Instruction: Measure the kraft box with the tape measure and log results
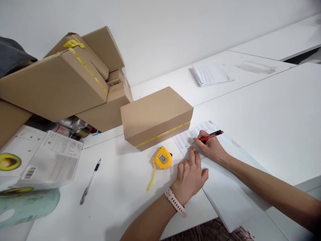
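My right hand (211,146) grips a red and black pen (212,135), its tip down on a printed sheet of paper (225,187) on the white table (120,187). Flat on the near edge of that sheet rests my left hand (190,175), fingers stretched out, a pale pink watch strap on its wrist. A yellow tape measure (163,158) lies just left of the left hand. Behind it stands a closed cardboard box (155,115) with a yellow tape band.
Larger cardboard boxes (57,83) are stacked at the left, over a white printed carton (40,157). A black pen (89,182) lies on the table at front left. A pile of papers (209,74) sits on the far table.
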